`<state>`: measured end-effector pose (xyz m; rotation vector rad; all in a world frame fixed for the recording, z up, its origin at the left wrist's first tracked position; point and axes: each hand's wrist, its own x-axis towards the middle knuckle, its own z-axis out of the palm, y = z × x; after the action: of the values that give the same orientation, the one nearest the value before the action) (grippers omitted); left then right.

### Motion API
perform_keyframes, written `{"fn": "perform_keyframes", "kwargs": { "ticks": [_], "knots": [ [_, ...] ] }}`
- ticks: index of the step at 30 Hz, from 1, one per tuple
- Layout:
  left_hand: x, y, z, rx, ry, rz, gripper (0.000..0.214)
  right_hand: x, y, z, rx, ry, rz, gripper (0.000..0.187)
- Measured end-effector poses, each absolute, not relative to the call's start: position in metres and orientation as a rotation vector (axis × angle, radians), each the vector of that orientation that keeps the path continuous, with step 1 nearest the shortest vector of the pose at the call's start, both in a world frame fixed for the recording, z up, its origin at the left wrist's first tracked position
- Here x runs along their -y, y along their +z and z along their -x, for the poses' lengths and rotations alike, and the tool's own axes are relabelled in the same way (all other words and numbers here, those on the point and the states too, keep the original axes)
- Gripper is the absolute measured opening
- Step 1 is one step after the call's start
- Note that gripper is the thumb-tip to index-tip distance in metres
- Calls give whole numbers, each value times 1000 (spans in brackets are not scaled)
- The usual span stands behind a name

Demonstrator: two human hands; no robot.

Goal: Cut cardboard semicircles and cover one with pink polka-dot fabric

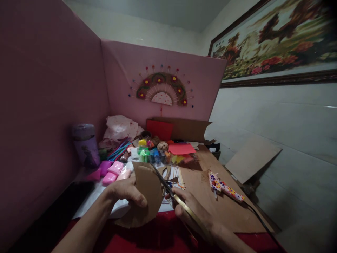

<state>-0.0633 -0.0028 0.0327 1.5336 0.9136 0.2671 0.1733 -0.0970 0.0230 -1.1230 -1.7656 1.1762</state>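
Observation:
My left hand [129, 192] grips a rounded piece of brown cardboard [149, 189], with the thumb lying on its face and the fingers hidden behind. In my right hand [193, 209] is a pair of scissors [181, 203] with gold-coloured handles and dark blades. The blades reach up and left along the cardboard's upper right edge, and I cannot tell how far apart they are. Behind the cardboard, pink packets of clay [116, 168] lie to the left, and scraps of cut cardboard [166, 173] show just past the blades.
A flower-patterned glue gun [225, 188] with a black cord lies on a large cardboard sheet [200, 207] at right. At left stands a purple tumbler [85, 146]. Colourful packets, twine [162, 146] and red paper [181, 149] crowd the back. A decorated fan [160, 86] hangs on the pink panel.

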Motion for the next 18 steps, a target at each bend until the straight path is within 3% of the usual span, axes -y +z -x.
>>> {"fn": "perform_keyframes", "kwargs": {
  "ticks": [5,8,14,18],
  "knots": [
    [4,34,62,-920,265,-1538,45,95,24,-175,1848,1067,1144,56],
    [4,35,62,-916,254,-1531,45,95,26,-175,1881,1026,1170,59],
    [5,36,61,-950,235,-1540,44,94,24,-173,1875,991,1195,52],
    [6,37,62,-972,213,-1538,44,95,26,-171,1842,1062,1226,34]
  ]
}}
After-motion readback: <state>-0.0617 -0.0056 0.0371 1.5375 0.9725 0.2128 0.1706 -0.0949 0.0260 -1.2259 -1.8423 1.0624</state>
